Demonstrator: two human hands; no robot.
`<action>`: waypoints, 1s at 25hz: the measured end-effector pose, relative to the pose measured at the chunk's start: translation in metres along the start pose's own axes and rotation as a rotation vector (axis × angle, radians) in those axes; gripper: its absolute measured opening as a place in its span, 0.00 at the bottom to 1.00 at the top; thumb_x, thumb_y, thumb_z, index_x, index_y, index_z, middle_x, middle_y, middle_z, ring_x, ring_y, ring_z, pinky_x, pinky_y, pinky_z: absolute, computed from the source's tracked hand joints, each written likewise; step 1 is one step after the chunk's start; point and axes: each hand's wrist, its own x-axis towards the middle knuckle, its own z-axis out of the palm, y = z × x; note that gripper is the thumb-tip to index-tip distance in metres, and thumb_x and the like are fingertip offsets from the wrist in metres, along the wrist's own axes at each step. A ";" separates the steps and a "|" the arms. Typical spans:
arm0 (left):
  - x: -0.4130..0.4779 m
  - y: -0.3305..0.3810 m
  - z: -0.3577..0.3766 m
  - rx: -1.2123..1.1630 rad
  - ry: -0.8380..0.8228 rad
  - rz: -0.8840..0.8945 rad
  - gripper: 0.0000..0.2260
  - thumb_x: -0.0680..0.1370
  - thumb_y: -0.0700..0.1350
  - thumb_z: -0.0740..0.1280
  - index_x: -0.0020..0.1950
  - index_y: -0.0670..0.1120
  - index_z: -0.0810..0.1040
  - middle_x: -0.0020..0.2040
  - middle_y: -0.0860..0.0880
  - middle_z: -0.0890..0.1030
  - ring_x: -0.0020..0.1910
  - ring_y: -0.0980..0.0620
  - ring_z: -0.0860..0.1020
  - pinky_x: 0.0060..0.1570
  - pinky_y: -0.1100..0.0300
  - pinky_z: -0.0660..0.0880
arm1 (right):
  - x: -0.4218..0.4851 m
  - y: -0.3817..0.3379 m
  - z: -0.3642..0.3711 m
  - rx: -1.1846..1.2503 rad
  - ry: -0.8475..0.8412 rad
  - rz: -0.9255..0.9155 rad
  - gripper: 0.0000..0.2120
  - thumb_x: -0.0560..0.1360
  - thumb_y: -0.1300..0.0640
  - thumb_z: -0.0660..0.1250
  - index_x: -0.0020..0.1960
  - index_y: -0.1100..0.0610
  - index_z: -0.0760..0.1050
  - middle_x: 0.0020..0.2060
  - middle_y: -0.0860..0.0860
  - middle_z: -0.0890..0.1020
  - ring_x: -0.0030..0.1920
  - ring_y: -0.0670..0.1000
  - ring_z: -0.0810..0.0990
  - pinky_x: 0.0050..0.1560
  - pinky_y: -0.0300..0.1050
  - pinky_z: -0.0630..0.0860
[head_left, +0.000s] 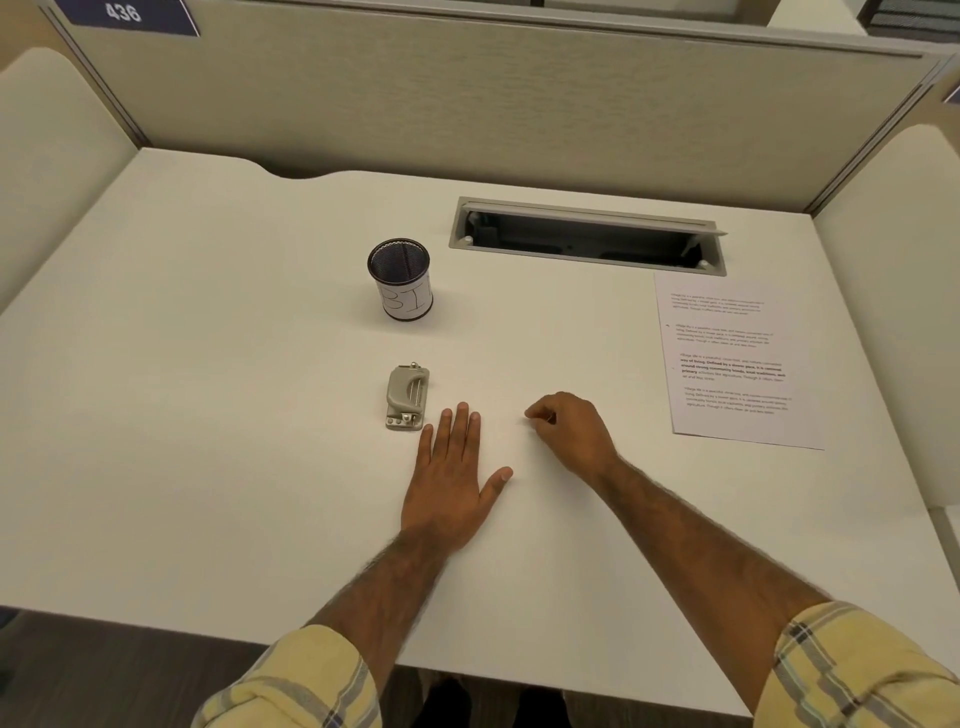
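White desk (208, 415) under you, smooth and matte, walled on three sides by beige fabric partitions (467, 104).

Your left hand (452, 483) lies flat on the desktop, palm down, with the fingers straight and together and the thumb splayed to the right. Your right hand (571, 431) rests just to its right, a small gap of bare desk between them. Its fingers are curled under and the thumb meets the forefinger at the tip, but you cannot tell whether they pinch anything.

Your little finger on the left hand ends just beside the hole punch (407, 397), a small grey metal one lying flat with its lever down. Whether finger and punch touch is unclear.

Farther back, well apart from the punch, a black mesh pen cup (401, 280) stands upright with a white paper label wrapped round it. To the right, a printed sheet (727, 364) lies flat, near the desk's right edge. Behind it, a grey cable tray (587, 236) is sunk into the desktop, with its lid tipped open.

You have wide bare desk to the left of the punch and toward the near edge, where your yellow plaid sleeves (311, 686) cross. The back edge has a curved notch at the left.
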 end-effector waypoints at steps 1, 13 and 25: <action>0.000 0.000 0.000 -0.003 0.001 0.001 0.37 0.83 0.67 0.43 0.84 0.44 0.42 0.85 0.46 0.41 0.83 0.48 0.39 0.81 0.46 0.44 | 0.001 -0.003 0.001 -0.085 -0.007 -0.034 0.09 0.78 0.58 0.66 0.55 0.55 0.84 0.53 0.49 0.84 0.53 0.51 0.81 0.55 0.47 0.78; 0.000 0.000 -0.002 0.002 -0.026 0.003 0.37 0.82 0.67 0.41 0.84 0.45 0.39 0.84 0.46 0.38 0.83 0.48 0.37 0.81 0.45 0.44 | 0.006 -0.034 0.009 -1.024 -0.091 -0.424 0.06 0.75 0.64 0.65 0.44 0.54 0.76 0.42 0.52 0.79 0.43 0.55 0.78 0.44 0.48 0.60; -0.001 0.000 -0.005 -0.027 -0.013 0.010 0.37 0.82 0.67 0.40 0.84 0.45 0.41 0.84 0.46 0.38 0.83 0.48 0.38 0.81 0.46 0.43 | 0.015 -0.035 0.017 -0.972 -0.057 -0.411 0.05 0.75 0.63 0.64 0.47 0.56 0.77 0.45 0.54 0.81 0.47 0.57 0.79 0.45 0.50 0.66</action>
